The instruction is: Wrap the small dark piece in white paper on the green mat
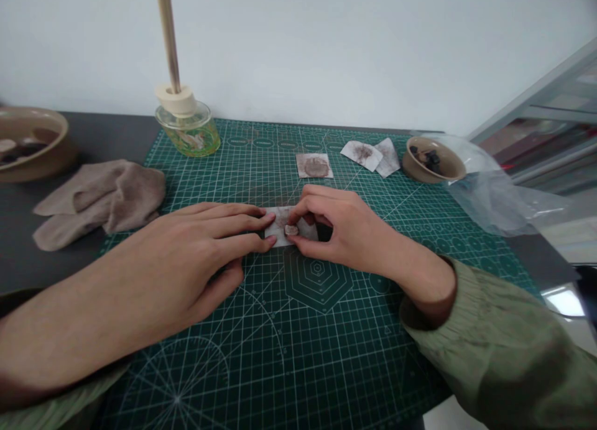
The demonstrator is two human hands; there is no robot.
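A strip of white paper (280, 221) with brown smears lies on a green cutting mat (420, 243), under the fingertips of my left hand (200, 249). That hand lies flat with its fingers extended, touching the strip's left end. My right hand (336, 228) is curled over the strip, its thumb and forefinger pinching a small brown lump (291, 230) against the paper. The hand hides part of the strip.
Several stained paper squares (314, 166) lie on the mat's far side, near a ceramic bowl (433, 159) holding dark lumps. A glass jar (187, 128) with a wooden stick, a folded cloth (105, 200), another bowl (28, 140) and a plastic sheet (494, 193) surround the mat.
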